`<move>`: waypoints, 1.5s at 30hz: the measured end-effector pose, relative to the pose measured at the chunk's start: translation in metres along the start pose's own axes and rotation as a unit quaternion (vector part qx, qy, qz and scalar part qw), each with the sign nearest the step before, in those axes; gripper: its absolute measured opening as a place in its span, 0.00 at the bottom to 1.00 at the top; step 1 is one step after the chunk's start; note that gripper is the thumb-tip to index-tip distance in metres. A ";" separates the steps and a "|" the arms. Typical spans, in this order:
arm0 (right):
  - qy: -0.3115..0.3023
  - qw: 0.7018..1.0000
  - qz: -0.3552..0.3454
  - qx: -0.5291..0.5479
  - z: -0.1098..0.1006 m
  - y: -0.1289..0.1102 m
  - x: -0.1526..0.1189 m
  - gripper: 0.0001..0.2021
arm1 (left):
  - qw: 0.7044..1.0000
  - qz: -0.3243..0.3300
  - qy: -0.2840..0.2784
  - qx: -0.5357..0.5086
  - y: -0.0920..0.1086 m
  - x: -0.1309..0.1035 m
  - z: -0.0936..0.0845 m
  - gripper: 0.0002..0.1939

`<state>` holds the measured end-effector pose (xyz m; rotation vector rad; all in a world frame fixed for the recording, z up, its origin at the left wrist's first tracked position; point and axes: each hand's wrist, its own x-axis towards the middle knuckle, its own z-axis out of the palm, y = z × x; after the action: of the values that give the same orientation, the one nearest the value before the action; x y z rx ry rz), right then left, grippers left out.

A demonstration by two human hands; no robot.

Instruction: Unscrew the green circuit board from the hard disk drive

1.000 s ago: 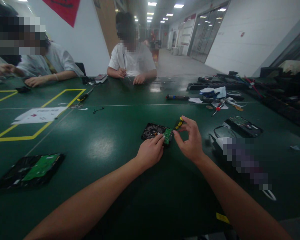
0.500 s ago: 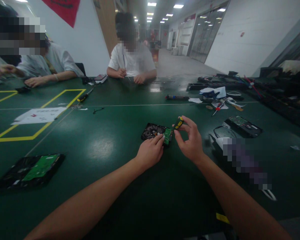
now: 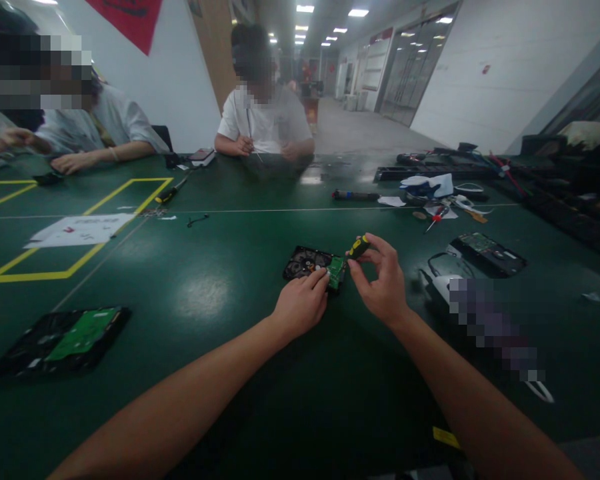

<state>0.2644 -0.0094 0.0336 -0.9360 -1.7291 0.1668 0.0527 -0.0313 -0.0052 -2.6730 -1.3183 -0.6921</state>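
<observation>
A black hard drive with a small green circuit board at its right end lies on the green table in front of me. My left hand rests on the drive's near edge, fingertips touching the green board. My right hand grips a yellow-and-black screwdriver by its handle, tip pointing down at the board's right side. The tip itself is hidden by my fingers.
A second drive with a green board lies at the near left. Another drive, tools and cables crowd the right side. A paper sits in a yellow-taped square. Two people sit across the table, one at the far left, one opposite.
My right hand has turned the screwdriver handle slightly between its fingers. The person opposite has drawn one hand back off the table. My left hand has not moved.
</observation>
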 end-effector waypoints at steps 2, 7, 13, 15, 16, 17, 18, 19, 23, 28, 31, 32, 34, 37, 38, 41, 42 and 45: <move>0.008 1.000 0.002 -0.011 0.000 0.000 0.000 0.33 | 1.000 0.001 -0.001 0.001 0.000 0.000 0.000 0.23; 0.008 1.000 -0.010 -0.023 0.000 0.000 0.000 0.33 | 1.000 0.001 -0.004 -0.002 -0.001 0.000 0.001 0.23; 0.002 1.000 -0.004 0.008 0.000 0.000 0.001 0.32 | 1.000 -0.004 -0.008 -0.004 0.000 0.000 -0.001 0.23; 0.011 1.000 -0.006 -0.007 -0.001 0.000 0.001 0.32 | 1.000 -0.005 -0.009 -0.003 0.000 0.000 -0.002 0.23; 0.013 1.000 -0.008 -0.015 -0.001 -0.001 0.001 0.32 | 1.000 -0.006 -0.009 -0.003 0.000 0.000 -0.002 0.23; 0.012 1.000 -0.010 -0.020 -0.002 -0.001 0.001 0.32 | 1.000 -0.006 -0.009 -0.002 0.000 0.000 -0.002 0.23; 0.009 1.000 -0.012 -0.023 -0.002 -0.001 0.001 0.32 | 1.000 -0.006 -0.009 -0.001 0.000 0.000 -0.002 0.23; 0.004 1.000 -0.012 -0.021 -0.002 -0.001 0.001 0.32 | 1.000 -0.006 -0.009 -0.001 0.000 0.000 -0.001 0.23; -0.006 1.000 -0.001 0.014 -0.001 0.000 0.000 0.32 | 1.000 -0.004 -0.007 0.001 0.000 0.000 0.000 0.22; 0.016 1.000 -0.004 -0.011 -0.002 0.000 0.001 0.32 | 1.000 -0.002 -0.007 0.000 0.000 0.000 -0.001 0.23; 0.019 0.999 -0.016 -0.035 -0.003 -0.001 0.002 0.31 | 1.000 -0.001 -0.004 -0.002 0.000 0.000 -0.001 0.23; 0.017 0.999 -0.018 -0.035 -0.004 -0.002 0.002 0.31 | 1.000 -0.001 -0.003 -0.001 0.000 0.000 -0.001 0.23; 0.013 1.000 -0.017 -0.022 -0.003 -0.003 0.002 0.31 | 1.000 -0.003 -0.003 0.001 0.001 0.000 -0.001 0.23; 0.014 1.000 -0.001 0.009 -0.001 -0.002 0.001 0.30 | 1.000 -0.005 -0.009 0.004 0.001 0.000 0.000 0.23; 0.018 1.000 0.004 0.010 0.000 -0.001 0.000 0.31 | 1.000 -0.005 -0.011 0.005 0.001 0.000 0.000 0.23; 0.034 0.999 -0.001 -0.019 -0.001 0.000 0.000 0.30 | 1.000 -0.002 -0.010 0.005 0.000 0.000 0.000 0.23; 0.037 0.999 -0.007 -0.029 -0.002 0.000 0.000 0.30 | 1.000 -0.001 -0.008 0.005 0.000 0.000 0.000 0.23; 0.032 0.999 -0.017 -0.034 -0.004 -0.001 0.001 0.30 | 1.000 -0.001 -0.002 0.003 -0.001 0.000 0.001 0.23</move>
<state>0.2668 -0.0103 0.0365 -0.9518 -1.6991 0.0562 0.0523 -0.0311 -0.0061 -2.6708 -1.3229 -0.6818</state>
